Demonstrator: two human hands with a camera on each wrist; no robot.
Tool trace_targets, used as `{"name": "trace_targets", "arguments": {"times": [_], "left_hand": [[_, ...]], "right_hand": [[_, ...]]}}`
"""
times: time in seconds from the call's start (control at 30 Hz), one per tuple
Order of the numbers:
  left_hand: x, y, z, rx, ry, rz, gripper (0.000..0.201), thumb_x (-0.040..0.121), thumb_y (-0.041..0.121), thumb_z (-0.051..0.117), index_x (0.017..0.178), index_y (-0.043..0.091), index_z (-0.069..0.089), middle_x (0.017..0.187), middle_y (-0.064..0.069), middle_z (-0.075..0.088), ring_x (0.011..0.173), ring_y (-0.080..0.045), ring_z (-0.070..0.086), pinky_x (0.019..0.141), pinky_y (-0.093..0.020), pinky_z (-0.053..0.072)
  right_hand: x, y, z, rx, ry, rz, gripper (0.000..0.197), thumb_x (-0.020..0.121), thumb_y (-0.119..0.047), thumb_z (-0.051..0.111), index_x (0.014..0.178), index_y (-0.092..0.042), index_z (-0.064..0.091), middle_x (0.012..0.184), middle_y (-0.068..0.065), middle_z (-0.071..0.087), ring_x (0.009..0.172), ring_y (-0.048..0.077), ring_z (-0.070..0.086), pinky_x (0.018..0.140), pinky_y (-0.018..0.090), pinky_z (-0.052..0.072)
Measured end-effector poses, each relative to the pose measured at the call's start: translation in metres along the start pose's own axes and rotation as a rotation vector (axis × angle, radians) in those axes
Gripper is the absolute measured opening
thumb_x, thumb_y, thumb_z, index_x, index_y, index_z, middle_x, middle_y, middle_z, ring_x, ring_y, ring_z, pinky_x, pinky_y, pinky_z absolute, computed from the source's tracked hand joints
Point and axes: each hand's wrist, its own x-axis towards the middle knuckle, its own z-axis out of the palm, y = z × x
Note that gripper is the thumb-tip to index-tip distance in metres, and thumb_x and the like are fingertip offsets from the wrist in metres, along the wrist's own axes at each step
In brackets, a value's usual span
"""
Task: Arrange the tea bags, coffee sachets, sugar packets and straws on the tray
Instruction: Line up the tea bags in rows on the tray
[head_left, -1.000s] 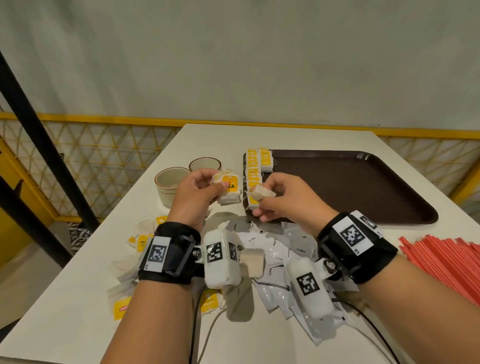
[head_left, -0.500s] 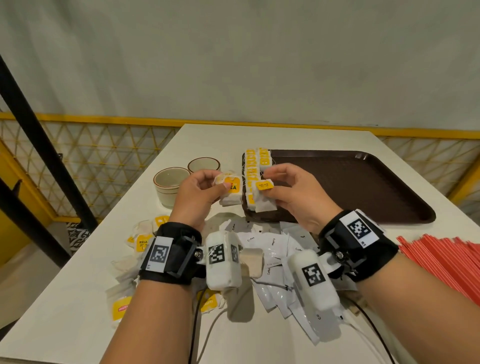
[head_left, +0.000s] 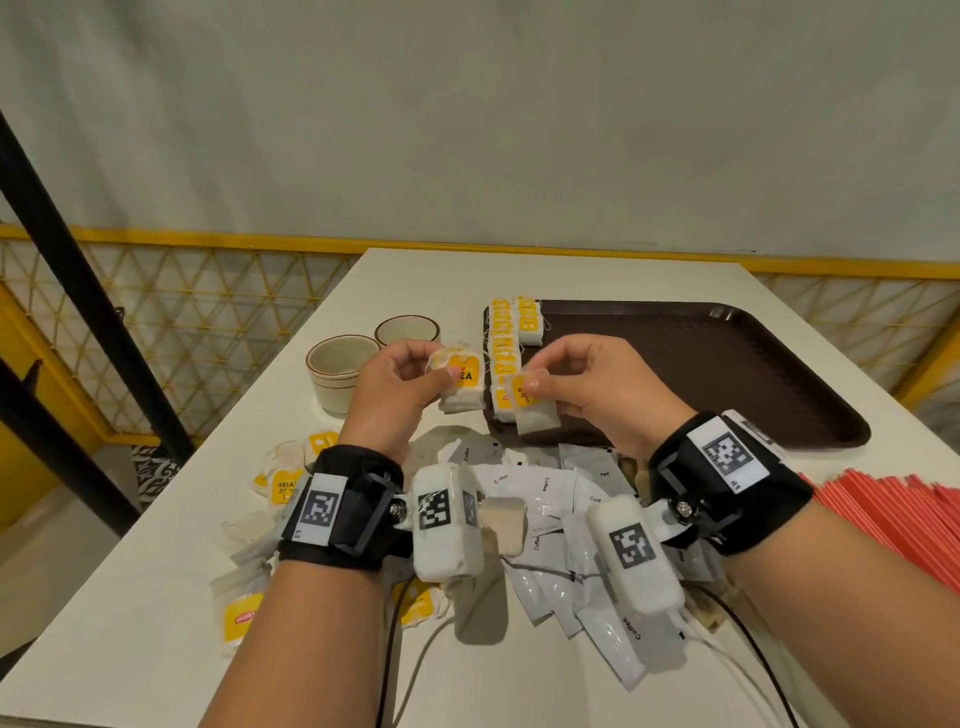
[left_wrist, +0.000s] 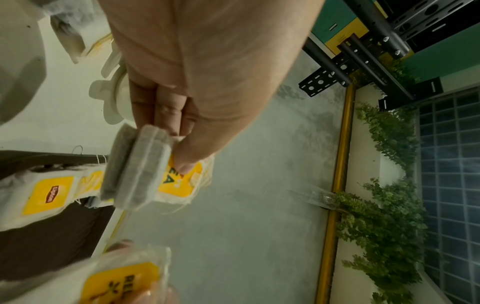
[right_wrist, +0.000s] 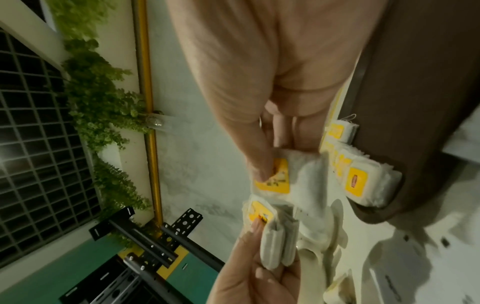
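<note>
My left hand (head_left: 441, 371) grips a small stack of tea bags (head_left: 462, 384) with a yellow tag, just left of the brown tray (head_left: 727, 364). In the left wrist view the thumb of that left hand (left_wrist: 179, 156) presses the stack of tea bags (left_wrist: 140, 168). My right hand (head_left: 535, 382) pinches a single tea bag (head_left: 537, 415) by its yellow tag, above the near end of the row of tea bags (head_left: 506, 343) along the tray's left edge. The right wrist view shows that right hand (right_wrist: 267, 164) pinching the single tea bag (right_wrist: 280, 176).
White coffee sachets (head_left: 545, 499) lie heaped under my wrists. Loose tea bags (head_left: 283, 483) are scattered at the table's left. Red straws (head_left: 909, 519) lie at the right. Two cups (head_left: 343, 364) stand left of the tray. A yellow railing borders the table.
My right hand has turned its tea bag so the yellow tag faces up and lowered it slightly over the near end of the tray's row. The left hand has barely moved.
</note>
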Motion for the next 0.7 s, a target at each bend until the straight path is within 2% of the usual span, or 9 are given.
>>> {"name": "trace_targets", "arguments": {"times": [0.1, 0.13, 0.2, 0.3, 0.4, 0.5, 0.57, 0.63, 0.7], "left_hand": [[0.001, -0.001, -0.001, 0.004, 0.004, -0.002, 0.021, 0.082, -0.004, 0.066, 0.087, 0.016, 0.062, 0.085, -0.005, 0.069, 0.075, -0.013, 0.064, 0.062, -0.016, 0.050], [0.001, -0.001, -0.001, 0.008, 0.002, 0.000, 0.021, 0.082, -0.004, 0.066, 0.086, 0.016, 0.062, 0.086, -0.005, 0.069, 0.076, -0.014, 0.064, 0.063, -0.017, 0.049], [0.001, -0.001, -0.001, 0.024, -0.002, 0.007, 0.021, 0.081, -0.004, 0.066, 0.085, 0.016, 0.062, 0.086, -0.006, 0.068, 0.076, -0.015, 0.064, 0.064, -0.018, 0.049], [0.001, -0.002, -0.001, 0.036, -0.003, 0.007, 0.020, 0.081, -0.003, 0.067, 0.084, 0.016, 0.062, 0.087, -0.007, 0.069, 0.079, -0.016, 0.064, 0.069, -0.022, 0.050], [0.002, -0.004, 0.000, 0.039, -0.003, 0.005, 0.019, 0.081, -0.003, 0.067, 0.084, 0.016, 0.063, 0.086, -0.006, 0.069, 0.078, -0.017, 0.064, 0.070, -0.023, 0.049], [0.001, -0.004, 0.001, 0.047, -0.021, 0.006, 0.020, 0.080, -0.003, 0.068, 0.082, 0.016, 0.063, 0.084, -0.007, 0.070, 0.077, -0.018, 0.064, 0.070, -0.025, 0.049], [0.001, -0.004, 0.001, 0.050, -0.064, -0.004, 0.020, 0.079, -0.005, 0.068, 0.080, 0.014, 0.063, 0.082, -0.008, 0.069, 0.076, -0.021, 0.063, 0.074, -0.030, 0.051], [0.000, -0.003, 0.001, 0.073, -0.129, -0.016, 0.020, 0.075, -0.005, 0.072, 0.079, 0.014, 0.065, 0.080, -0.010, 0.069, 0.074, -0.023, 0.062, 0.077, -0.034, 0.051], [-0.001, -0.003, 0.002, 0.085, -0.188, -0.027, 0.021, 0.068, -0.001, 0.076, 0.080, 0.014, 0.067, 0.077, -0.009, 0.068, 0.072, -0.021, 0.061, 0.073, -0.031, 0.052]], "right_hand": [[-0.003, -0.007, -0.005, -0.124, -0.023, -0.089, 0.010, 0.078, -0.004, 0.074, 0.086, -0.002, 0.070, 0.099, 0.011, 0.070, 0.094, 0.025, 0.068, 0.079, 0.024, 0.057], [-0.004, -0.010, -0.007, -0.144, -0.054, -0.093, 0.009, 0.077, -0.005, 0.075, 0.085, -0.003, 0.071, 0.099, 0.008, 0.070, 0.091, 0.021, 0.068, 0.079, 0.021, 0.056], [-0.006, -0.015, -0.010, -0.182, -0.098, -0.110, 0.009, 0.076, -0.008, 0.076, 0.084, -0.006, 0.071, 0.098, 0.007, 0.069, 0.089, 0.016, 0.067, 0.084, 0.024, 0.055], [-0.008, -0.022, -0.015, -0.262, -0.174, -0.128, 0.009, 0.077, -0.008, 0.076, 0.083, -0.007, 0.070, 0.095, 0.011, 0.070, 0.088, 0.019, 0.066, 0.089, 0.031, 0.053], [-0.012, -0.027, -0.015, -0.291, -0.306, -0.114, 0.014, 0.079, -0.006, 0.073, 0.090, 0.000, 0.068, 0.093, 0.012, 0.071, 0.088, 0.024, 0.067, 0.086, 0.028, 0.053], [-0.015, -0.027, -0.009, -0.191, -0.419, -0.050, 0.012, 0.080, -0.003, 0.071, 0.090, 0.000, 0.066, 0.086, 0.010, 0.070, 0.079, 0.018, 0.066, 0.078, 0.027, 0.055], [-0.012, -0.022, 0.000, -0.189, -0.372, -0.071, 0.009, 0.081, -0.004, 0.071, 0.088, -0.003, 0.066, 0.085, 0.010, 0.070, 0.077, 0.019, 0.068, 0.077, 0.028, 0.058], [-0.005, -0.014, 0.007, -0.247, -0.216, -0.132, 0.006, 0.081, -0.008, 0.073, 0.084, -0.008, 0.068, 0.089, 0.011, 0.071, 0.081, 0.030, 0.070, 0.079, 0.038, 0.059], [0.002, -0.009, 0.014, -0.291, -0.093, -0.172, 0.009, 0.081, -0.009, 0.074, 0.078, -0.015, 0.067, 0.090, 0.005, 0.071, 0.078, 0.033, 0.068, 0.076, 0.041, 0.059]]}}
